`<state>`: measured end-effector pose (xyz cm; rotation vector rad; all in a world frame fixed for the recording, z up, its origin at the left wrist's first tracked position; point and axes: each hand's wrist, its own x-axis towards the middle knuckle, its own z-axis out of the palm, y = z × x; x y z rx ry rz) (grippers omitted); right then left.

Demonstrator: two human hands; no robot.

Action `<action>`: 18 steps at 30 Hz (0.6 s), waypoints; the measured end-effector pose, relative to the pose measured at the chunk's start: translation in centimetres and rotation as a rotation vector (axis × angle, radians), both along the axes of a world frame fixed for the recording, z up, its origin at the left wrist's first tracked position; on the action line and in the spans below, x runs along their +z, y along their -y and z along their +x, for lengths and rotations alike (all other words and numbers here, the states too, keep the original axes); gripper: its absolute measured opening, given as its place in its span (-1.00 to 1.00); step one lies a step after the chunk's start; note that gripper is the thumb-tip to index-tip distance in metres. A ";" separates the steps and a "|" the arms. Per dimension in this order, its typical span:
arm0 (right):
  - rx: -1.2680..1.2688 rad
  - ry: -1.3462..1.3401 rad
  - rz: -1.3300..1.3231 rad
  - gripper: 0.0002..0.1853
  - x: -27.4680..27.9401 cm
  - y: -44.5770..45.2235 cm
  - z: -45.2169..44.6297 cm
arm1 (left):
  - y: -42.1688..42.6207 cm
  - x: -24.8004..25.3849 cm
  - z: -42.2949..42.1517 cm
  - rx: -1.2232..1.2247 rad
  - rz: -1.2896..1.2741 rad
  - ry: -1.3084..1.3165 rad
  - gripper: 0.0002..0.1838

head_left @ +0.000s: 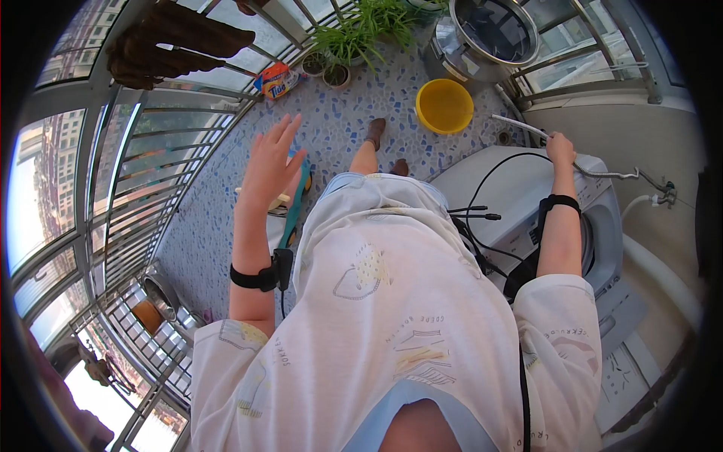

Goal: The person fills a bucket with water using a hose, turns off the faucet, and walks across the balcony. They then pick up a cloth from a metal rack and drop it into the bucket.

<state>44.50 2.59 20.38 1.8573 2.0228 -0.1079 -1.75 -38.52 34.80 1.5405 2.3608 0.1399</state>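
Note:
My left hand is raised over the floor at the left, fingers spread, holding nothing. Below it, partly hidden by the arm, are a teal strap and a pale object. At the right, my right hand is closed around a grey-white hose above the corner of the white washing machine. One end of the hose points toward the yellow basin on the floor. A ribbed hose runs from near this hand to the wall tap.
A large metal pot stands behind the basin. Potted plants and an orange Tide bag are by the railing. Black cables lie over the machine. Brown cloth hangs upper left. A metal bowl is lower left.

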 end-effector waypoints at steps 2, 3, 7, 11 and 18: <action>0.005 0.007 0.005 -0.72 -0.3 0.2 0.2 | 0.0 0.2 0.1 0.008 -0.007 0.016 -0.36; 0.008 0.002 0.009 -0.71 -0.3 0.1 0.2 | 0.0 0.3 0.0 0.006 -0.003 0.020 -0.36; 0.000 0.006 -0.007 -0.70 -0.2 0.0 0.0 | 0.0 0.3 -0.2 0.012 0.026 0.001 -0.36; -0.001 -0.009 0.001 -0.70 -0.3 0.1 0.1 | 0.1 0.3 -0.4 0.014 0.016 0.002 -0.36; 0.005 -0.002 0.002 -0.69 -0.8 -0.3 0.5 | 0.0 0.1 -0.1 0.000 0.017 0.015 -0.35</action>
